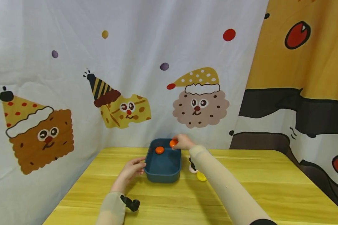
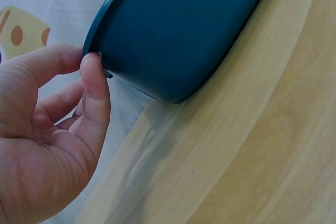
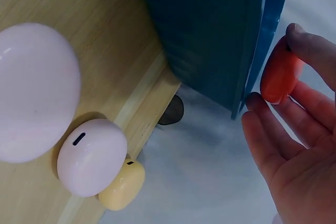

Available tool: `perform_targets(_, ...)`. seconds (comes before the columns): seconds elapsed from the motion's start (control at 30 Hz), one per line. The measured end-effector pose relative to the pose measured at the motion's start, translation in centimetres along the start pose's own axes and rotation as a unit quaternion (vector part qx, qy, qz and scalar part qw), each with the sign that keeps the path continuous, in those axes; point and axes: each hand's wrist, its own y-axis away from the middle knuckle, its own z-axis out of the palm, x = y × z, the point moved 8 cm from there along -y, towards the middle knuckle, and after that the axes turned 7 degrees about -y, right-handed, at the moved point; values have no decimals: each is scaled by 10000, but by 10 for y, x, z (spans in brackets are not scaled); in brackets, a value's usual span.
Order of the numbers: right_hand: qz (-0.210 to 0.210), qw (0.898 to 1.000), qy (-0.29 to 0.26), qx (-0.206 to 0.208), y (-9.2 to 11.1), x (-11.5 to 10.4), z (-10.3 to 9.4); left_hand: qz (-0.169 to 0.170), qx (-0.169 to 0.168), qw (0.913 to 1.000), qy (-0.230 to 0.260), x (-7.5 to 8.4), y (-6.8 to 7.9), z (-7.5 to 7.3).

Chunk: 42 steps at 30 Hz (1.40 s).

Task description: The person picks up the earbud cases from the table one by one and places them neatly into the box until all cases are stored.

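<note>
A dark blue rectangular box (image 1: 162, 178) stands on the table with its top uncovered. My left hand (image 1: 130, 171) is at its left side, thumb and forefinger pinching the rim (image 2: 93, 40). Over the far right corner, my right hand (image 1: 183, 142) holds a glossy orange-red rounded piece (image 3: 281, 74) between thumb and fingers. Another orange piece (image 1: 159, 150) lies inside the box near the back left. To the right of the box are a pale pink rounded piece (image 3: 92, 157) with a dark slot, a yellow piece (image 1: 201, 176) and a larger pale pink piece (image 3: 34, 93).
The wooden table (image 1: 163, 203) ends just behind the box, at a white curtain (image 1: 135, 37) printed with cartoon biscuits and cheese. My right sleeve (image 1: 225, 178) crosses the table close by the yellow piece.
</note>
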Motion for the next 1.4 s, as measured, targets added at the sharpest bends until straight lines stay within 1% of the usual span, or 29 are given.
perform_targets(0.13, 108, 9997, -227, -34, -3, 1, 2, -21, 76, 10000, 54, -1, -3, -2)
perform_targets(0.27, 145, 9991, -403, -46, -5, -4, 1, 14, 127, 9999, 76, -1, -5, -3)
perform_targets(0.53, 90, 9992, -382, -93, -8, -10, 0, 20, 68, 10000, 43, -1, -1, -1)
perform_targets(0.73, 292, 9979, -574, -97, -10, -13, 0, -56, 24, 9999, 101, -2, -2, 2)
perform_targets(0.83, 319, 9983, -484, -110, -12, -15, 0, -48, 5, 9999, 121, -2, -3, 2)
perform_targets(0.93, 243, 9988, -419, -102, -16, -16, 2, -47, 20, 9999, 140, -2, -4, 2)
perform_targets(1.07, 143, 9985, -497, -182, -19, -14, 5, -50, 50, 9999, 136, -2, -4, 2)
perform_targets(1.2, 421, 9966, -647, -273, -18, -12, 9, -38, 100, 9998, 140, -2, -3, 0)
perform_targets(1.3, 740, 9946, -711, -175, -16, -8, 8, -23, 109, 9998, 139, -1, -3, 0)
perform_targets(1.4, 933, 9934, -666, 33, -16, -5, 7, -36, 95, 9999, 137, -1, -2, 0)
